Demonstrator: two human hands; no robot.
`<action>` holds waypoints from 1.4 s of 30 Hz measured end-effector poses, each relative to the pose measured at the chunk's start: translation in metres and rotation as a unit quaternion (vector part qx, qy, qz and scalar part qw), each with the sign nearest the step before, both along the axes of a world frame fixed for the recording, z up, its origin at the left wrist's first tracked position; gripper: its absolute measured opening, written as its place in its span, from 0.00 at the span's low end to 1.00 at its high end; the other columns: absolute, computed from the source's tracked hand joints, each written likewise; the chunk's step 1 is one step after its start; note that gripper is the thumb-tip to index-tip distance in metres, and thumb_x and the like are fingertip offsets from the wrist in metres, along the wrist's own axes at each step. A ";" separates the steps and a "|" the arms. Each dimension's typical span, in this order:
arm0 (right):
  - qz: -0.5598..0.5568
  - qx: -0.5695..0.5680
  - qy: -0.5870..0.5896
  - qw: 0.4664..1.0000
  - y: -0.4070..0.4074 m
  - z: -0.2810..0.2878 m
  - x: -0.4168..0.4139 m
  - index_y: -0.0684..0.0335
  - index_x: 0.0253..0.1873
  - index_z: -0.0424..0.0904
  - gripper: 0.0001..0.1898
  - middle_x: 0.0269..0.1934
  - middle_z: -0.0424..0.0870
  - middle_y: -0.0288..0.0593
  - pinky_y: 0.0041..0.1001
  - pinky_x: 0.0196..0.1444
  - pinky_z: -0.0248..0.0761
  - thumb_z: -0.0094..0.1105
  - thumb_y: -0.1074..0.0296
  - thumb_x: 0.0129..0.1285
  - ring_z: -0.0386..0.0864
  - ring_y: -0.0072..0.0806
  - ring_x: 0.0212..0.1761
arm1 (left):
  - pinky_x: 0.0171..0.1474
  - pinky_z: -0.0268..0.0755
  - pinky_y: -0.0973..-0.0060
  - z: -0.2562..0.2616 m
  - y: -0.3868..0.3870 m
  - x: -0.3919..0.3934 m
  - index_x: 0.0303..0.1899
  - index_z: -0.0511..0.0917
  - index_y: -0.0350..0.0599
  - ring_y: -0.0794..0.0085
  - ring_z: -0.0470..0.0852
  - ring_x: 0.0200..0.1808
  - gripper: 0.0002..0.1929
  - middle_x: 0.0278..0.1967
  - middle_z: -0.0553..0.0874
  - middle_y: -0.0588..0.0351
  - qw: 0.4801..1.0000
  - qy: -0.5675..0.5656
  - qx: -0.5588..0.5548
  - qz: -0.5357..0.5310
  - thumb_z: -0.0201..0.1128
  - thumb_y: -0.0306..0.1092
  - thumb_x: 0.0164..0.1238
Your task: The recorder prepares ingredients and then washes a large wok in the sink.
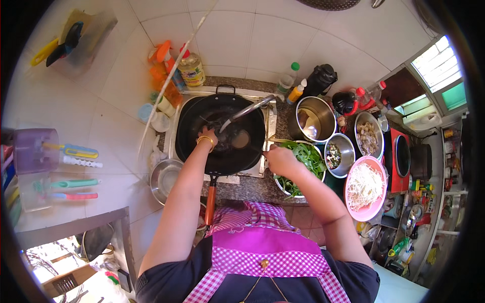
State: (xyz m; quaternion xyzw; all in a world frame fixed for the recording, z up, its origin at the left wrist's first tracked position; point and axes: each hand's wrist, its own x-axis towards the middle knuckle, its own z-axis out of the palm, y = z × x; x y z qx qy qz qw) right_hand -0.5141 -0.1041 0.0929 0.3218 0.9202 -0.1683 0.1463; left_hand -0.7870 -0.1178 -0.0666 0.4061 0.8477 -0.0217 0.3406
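Note:
A black wok (242, 163) with a wooden handle (210, 204) lies in the sink, under the curved metal faucet (246, 111). Inside it is my left hand (207, 138), wearing a gold bangle; its fingertips are partly hidden against the dark surface, so I cannot tell what they hold. Beside the wok's right edge my right hand (279, 161) has its fingers curled near the rim, over the edge of a bowl of leafy greens (307, 157). A thin light-coloured stick or handle (278, 140) lies just above that hand. Whether it grips anything is unclear.
Right of the greens stand a steel pot (329, 128), a small steel bowl (350, 166), a bowl of meat-like pieces (366, 140) and a pink bowl of bean sprouts (365, 187). Bottles (192, 70) line the wall. A steel bowl (159, 181) sits left. A pale cord (166, 81) crosses the upper left.

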 end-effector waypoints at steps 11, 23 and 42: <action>0.012 0.072 0.112 0.991 0.019 -0.064 -0.044 0.51 0.53 0.73 0.24 0.43 0.72 0.38 0.30 0.40 0.72 0.53 0.77 0.47 0.76 0.35 0.41 | 0.56 0.64 0.69 0.058 -0.027 -0.051 0.51 0.74 0.49 0.57 0.71 0.55 0.19 0.57 0.70 0.47 0.997 -0.043 0.056 0.014 0.58 0.38 0.56; -0.007 -0.001 0.055 0.998 -0.023 -0.042 0.001 0.58 0.51 0.73 0.20 0.45 0.72 0.48 0.34 0.40 0.73 0.50 0.75 0.51 0.76 0.42 0.42 | 0.62 0.58 0.67 0.042 -0.029 -0.013 0.58 0.66 0.49 0.54 0.60 0.63 0.27 0.68 0.44 0.49 0.990 0.052 0.120 -0.046 0.59 0.32 0.53; -0.600 -0.188 0.419 0.655 0.185 -0.169 -0.073 0.66 0.45 0.65 0.21 0.32 0.78 0.52 0.35 0.35 0.69 0.45 0.50 0.62 0.77 0.39 0.24 | 0.62 0.54 0.57 0.119 -0.049 0.012 0.54 0.69 0.53 0.51 0.52 0.66 0.25 0.67 0.48 0.51 0.966 0.094 0.174 -0.169 0.59 0.32 0.51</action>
